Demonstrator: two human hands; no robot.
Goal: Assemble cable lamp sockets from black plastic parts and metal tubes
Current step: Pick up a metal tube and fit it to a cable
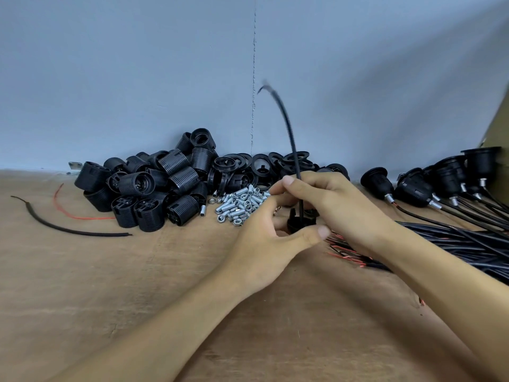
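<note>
My left hand (264, 244) grips a small black plastic socket part (298, 223) just above the table, thumb stretched across its front. My right hand (330, 202) pinches a black cable (289, 133) that rises out of that part and curves up and to the left, its tip blurred. A heap of short threaded metal tubes and nuts (242, 202) lies right behind my left hand. Black ribbed socket shells (154, 186) are piled to the left, and black rings (275, 164) lie behind the tubes. Most of the held part is hidden by my fingers.
Finished sockets with cables (440, 183) lie in a row at the right, by a cardboard box (498, 125). A bundle of black cables with red wire ends (440, 244) runs under my right forearm. A loose black cable (68, 228) and red wire (77, 215) lie at the left.
</note>
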